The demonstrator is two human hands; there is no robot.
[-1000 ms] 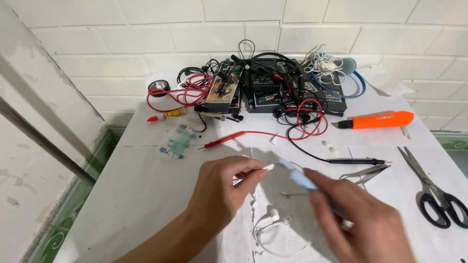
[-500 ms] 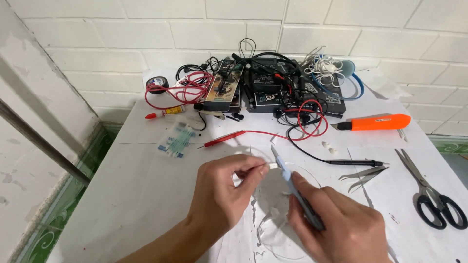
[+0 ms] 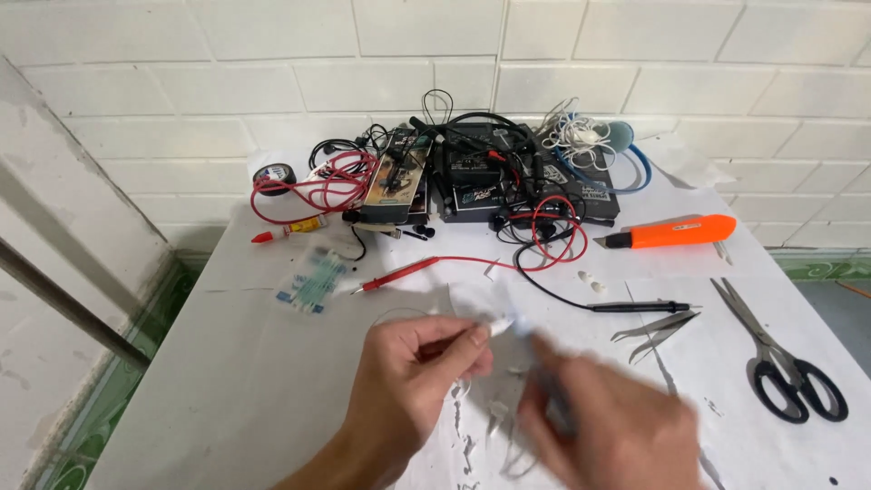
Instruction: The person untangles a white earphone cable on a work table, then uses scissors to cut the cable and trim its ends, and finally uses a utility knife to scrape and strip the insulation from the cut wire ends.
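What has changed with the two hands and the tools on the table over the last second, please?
The right hand has swung its thin tool down and leftwards, now blurred in motion, its tip near the small white piece that the left hand still pinches. Nothing was picked up or let go. The orange knife, scissors, tweezers and red probe lie as before.

One scissors [image 3: 780, 363], one orange knife [image 3: 676, 232]
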